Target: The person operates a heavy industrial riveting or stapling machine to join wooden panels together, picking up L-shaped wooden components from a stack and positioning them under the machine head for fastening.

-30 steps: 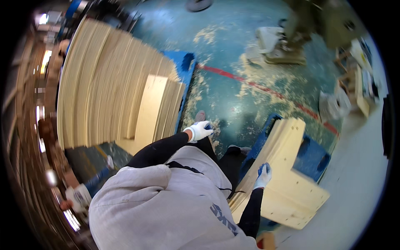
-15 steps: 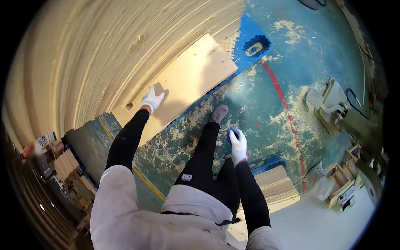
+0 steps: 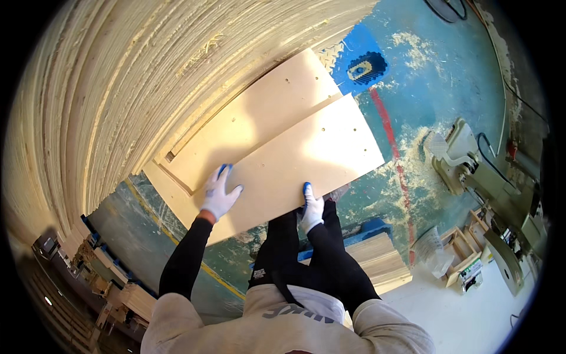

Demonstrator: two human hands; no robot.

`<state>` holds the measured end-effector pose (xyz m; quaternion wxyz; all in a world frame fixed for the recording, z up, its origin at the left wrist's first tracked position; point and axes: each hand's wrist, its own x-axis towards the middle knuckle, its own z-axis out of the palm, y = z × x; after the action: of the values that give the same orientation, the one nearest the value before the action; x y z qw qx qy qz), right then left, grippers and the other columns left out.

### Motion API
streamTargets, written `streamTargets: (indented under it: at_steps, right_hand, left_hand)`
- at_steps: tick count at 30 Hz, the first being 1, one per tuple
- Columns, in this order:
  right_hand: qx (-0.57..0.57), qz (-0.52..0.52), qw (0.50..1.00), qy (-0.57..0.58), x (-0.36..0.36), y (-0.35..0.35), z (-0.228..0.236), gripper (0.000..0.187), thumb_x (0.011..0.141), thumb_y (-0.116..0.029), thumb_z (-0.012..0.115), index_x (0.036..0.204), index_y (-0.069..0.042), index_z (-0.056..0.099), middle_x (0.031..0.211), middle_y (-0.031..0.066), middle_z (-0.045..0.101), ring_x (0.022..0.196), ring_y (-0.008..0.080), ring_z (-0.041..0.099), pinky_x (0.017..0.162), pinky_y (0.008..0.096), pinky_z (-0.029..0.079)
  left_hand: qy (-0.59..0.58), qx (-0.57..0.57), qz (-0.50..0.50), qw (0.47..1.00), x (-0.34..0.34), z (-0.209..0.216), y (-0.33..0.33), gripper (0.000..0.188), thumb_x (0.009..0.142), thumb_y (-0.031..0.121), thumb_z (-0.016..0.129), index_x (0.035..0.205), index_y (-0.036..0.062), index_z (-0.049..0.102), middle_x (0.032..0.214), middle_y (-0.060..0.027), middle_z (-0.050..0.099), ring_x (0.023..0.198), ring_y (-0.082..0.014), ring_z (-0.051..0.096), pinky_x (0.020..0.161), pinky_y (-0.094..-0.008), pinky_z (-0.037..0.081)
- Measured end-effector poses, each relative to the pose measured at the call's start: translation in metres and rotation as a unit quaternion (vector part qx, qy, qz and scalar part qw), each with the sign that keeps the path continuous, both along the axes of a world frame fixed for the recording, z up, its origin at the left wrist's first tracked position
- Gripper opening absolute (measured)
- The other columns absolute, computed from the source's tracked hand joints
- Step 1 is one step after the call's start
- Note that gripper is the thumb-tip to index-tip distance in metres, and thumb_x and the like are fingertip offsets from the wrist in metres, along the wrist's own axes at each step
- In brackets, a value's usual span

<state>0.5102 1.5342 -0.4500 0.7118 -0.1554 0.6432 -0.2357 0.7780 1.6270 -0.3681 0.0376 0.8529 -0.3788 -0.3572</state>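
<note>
Beside the board stack (image 3: 135,76), the upper panel (image 3: 289,162) has shifted partly off the lower panel (image 3: 247,115), permitting two-handed control: right hand (image 3: 312,212) clamps near edge, left hand (image 3: 218,199) lies spread.

Woodworking shop: sawdust (image 3: 416,56), stacked boards (image 3: 127,88)

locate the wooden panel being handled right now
In the head view, the wooden panel is at centre, overlapping a second panel, with the left grip on its left part and the right grip at its near edge.
</note>
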Motion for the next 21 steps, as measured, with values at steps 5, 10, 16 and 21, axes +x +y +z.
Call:
streamTargets:
  at_steps: [5, 10, 16, 21]
  right_hand:
    - [-0.055, -0.055, 0.996, -0.042, -0.035, -0.083, 0.098, 0.041, 0.096, -0.024, 0.067, 0.121, 0.008, 0.061, 0.118, 0.0099, 0.065, 0.101, 0.0166, 0.063, 0.088, 0.0304, 0.051]
    - [-0.097, -0.057, 0.991, -0.066, -0.095, -0.128, 0.173, 0.039, 0.094, -0.015, 0.069, 0.123, 0.009, 0.061, 0.117, 0.0126, 0.067, 0.103, 0.0186, 0.065, 0.087, 0.0304, 0.052]
    - [-0.094, -0.133, 0.977, -0.138, -0.259, -0.179, 0.226, 0.038, 0.092, -0.016, 0.070, 0.120, 0.009, 0.061, 0.109, 0.0170, 0.070, 0.093, 0.0248, 0.071, 0.081, 0.0364, 0.059]
    - [-0.156, -0.254, 0.953, -0.053, -0.408, -0.192, 0.243, 0.037, 0.091, -0.016, 0.070, 0.120, 0.006, 0.061, 0.107, 0.0155, 0.070, 0.090, 0.0249, 0.071, 0.079, 0.0352, 0.059]
  left_hand:
    - [-0.173, 0.087, 0.147, 0.970, 0.015, 0.091, 0.127, 0.067, 0.090, 0.043, 0.065, 0.139, 0.0005, 0.046, 0.141, -0.0267, 0.047, 0.130, -0.0436, 0.043, 0.111, -0.0504, 0.033]
    - [0.304, -0.089, 0.591, 0.742, -0.046, 0.166, 0.223, 0.061, 0.101, 0.044, 0.055, 0.139, -0.0026, 0.049, 0.133, -0.0101, 0.058, 0.119, -0.0198, 0.056, 0.100, -0.0319, 0.045]
    - [0.417, -0.108, 0.556, 0.711, -0.167, 0.235, 0.149, 0.056, 0.101, 0.044, 0.056, 0.135, -0.0004, 0.052, 0.126, -0.0114, 0.062, 0.110, -0.0243, 0.063, 0.093, -0.0391, 0.053]
    - [0.476, -0.101, 0.439, 0.756, -0.252, 0.267, 0.014, 0.051, 0.102, 0.038, 0.055, 0.136, 0.0006, 0.051, 0.128, -0.0147, 0.060, 0.109, -0.0264, 0.063, 0.092, -0.0402, 0.055]
